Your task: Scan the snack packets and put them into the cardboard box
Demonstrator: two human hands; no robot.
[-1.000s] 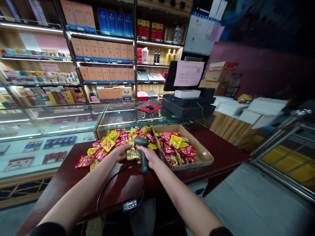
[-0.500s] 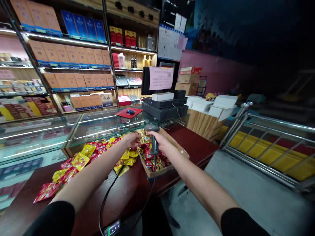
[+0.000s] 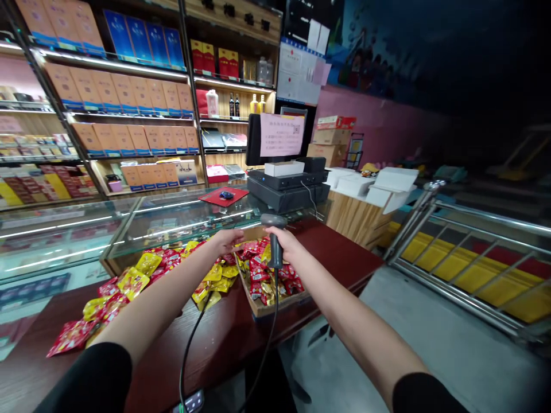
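My right hand [image 3: 287, 244] is wrapped round the handle of a dark grey barcode scanner [image 3: 276, 255], its head at the top and its cable hanging down. Below the scanner sits a shallow cardboard box [image 3: 262, 310] filled with red, yellow and gold snack packets [image 3: 259, 271]. Over the box's left edge, my left hand [image 3: 228, 241] reaches out with its fingers apart, and I see nothing in them. Beneath and left of my left forearm, a pile of red and yellow snack packets [image 3: 133, 282] spreads over the dark red tabletop [image 3: 215, 335].
A glass display counter [image 3: 172, 221] runs behind the packets. At the back stand a monitor [image 3: 253, 140] and a black cash drawer [image 3: 279, 195]. The scanner's black cable [image 3: 271, 327] loops over the table's front edge. A metal railing [image 3: 482, 215] stands to the right.
The gold packet between my hands has left my left hand, which has drawn slightly left. My right hand has shifted a little right with the scanner, and more of the box's packets show.
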